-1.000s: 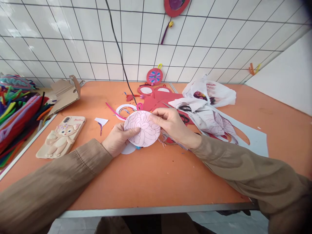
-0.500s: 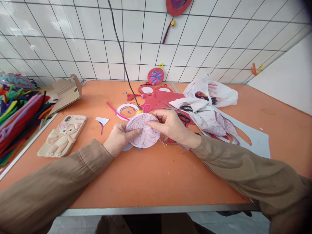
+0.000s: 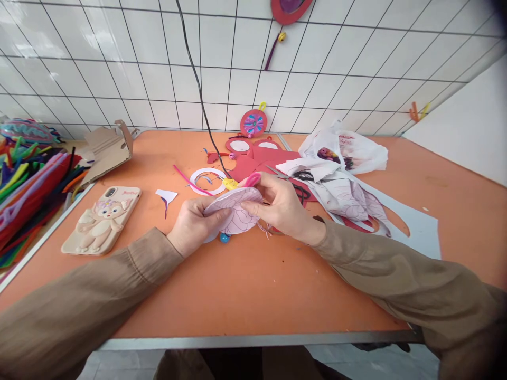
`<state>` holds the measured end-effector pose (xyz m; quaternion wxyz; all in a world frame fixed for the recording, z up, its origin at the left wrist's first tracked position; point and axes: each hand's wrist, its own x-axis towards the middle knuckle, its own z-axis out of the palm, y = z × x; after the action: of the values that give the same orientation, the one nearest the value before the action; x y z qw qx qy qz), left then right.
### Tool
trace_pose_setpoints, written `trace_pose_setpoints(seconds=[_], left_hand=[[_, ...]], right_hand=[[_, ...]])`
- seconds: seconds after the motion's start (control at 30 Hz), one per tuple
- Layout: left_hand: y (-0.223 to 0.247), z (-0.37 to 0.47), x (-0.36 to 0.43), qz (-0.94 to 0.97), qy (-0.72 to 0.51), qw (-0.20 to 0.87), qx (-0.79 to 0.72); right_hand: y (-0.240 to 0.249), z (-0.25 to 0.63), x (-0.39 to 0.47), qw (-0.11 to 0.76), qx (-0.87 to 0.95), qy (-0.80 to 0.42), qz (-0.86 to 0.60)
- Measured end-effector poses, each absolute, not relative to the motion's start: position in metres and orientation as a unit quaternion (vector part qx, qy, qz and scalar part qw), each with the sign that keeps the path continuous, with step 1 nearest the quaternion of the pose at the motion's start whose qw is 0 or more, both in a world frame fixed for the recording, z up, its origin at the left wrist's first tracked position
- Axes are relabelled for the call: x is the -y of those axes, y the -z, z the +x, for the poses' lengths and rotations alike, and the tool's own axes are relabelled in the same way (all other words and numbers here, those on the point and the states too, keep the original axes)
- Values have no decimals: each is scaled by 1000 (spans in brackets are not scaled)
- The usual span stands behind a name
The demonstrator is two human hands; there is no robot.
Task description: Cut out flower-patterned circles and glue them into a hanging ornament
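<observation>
A round paper disc (image 3: pixel 237 214) with a flower-like line pattern is held between both hands, tilted above the table. My left hand (image 3: pixel 198 219) pinches its left edge, thumb on top. At the upper right edge, my right hand (image 3: pixel 281 203) grips the disc with its thumb on the face. A pink loop (image 3: pixel 251 180) shows at the right fingertips; I cannot tell what it is fixed to. Just behind the disc is the yellow tip (image 3: pixel 230 183) of a glue gun, its black cord rising behind. A blue bead (image 3: pixel 224 238) peeks out below the disc.
A phone (image 3: pixel 105 219) in a bear-figure case lies at left, near pipe cleaners (image 3: pixel 31 184) and torn cardboard (image 3: pixel 106 153). Behind are a white paper ring (image 3: pixel 193 182), red sheets (image 3: pixel 261 161), scissors (image 3: pixel 301 191), crumpled paper (image 3: pixel 340 198) and a plastic bag (image 3: pixel 368 155).
The disc has tipped, its face now seen more edge-on. My right fingers have shifted slightly, and the pink loop, yellow tip and blue bead show more.
</observation>
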<state>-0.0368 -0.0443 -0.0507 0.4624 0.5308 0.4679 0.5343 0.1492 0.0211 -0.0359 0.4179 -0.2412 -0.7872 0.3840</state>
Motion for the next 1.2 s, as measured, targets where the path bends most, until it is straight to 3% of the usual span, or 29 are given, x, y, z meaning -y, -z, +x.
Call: trace_pose_setpoints(seconds=[0.13,0.23,0.33,0.4,0.53,0.67,0.83,0.93,1.2], left_hand=[[53,-38,45,561,-510,426,-494],[54,-38,46,579,-497,402,-505],[53,-38,48,600,-487,387,-503],[51,-37,49,596,-490,397,-497],[51,-37,45,512,-535,492,-458],[55,-37,38,409,-592,554,-419],[56,-36,37,376,-617,585,-369],[56,-37,38,371,-621,593,-355],[56,-38,37,386,-607,575,-390]], right_hand=[[39,151,-18,492,789,-293,-222],[39,154,-19,557,803,-136,-166],[35,154,-18,538,834,22,-124],[33,154,-16,502,854,56,-126],[31,154,-13,509,849,-32,-138],[31,153,-12,529,790,-234,-203],[32,147,-12,366,742,-486,-281],[34,143,-13,308,722,-531,-319],[33,143,-12,333,716,-530,-309]])
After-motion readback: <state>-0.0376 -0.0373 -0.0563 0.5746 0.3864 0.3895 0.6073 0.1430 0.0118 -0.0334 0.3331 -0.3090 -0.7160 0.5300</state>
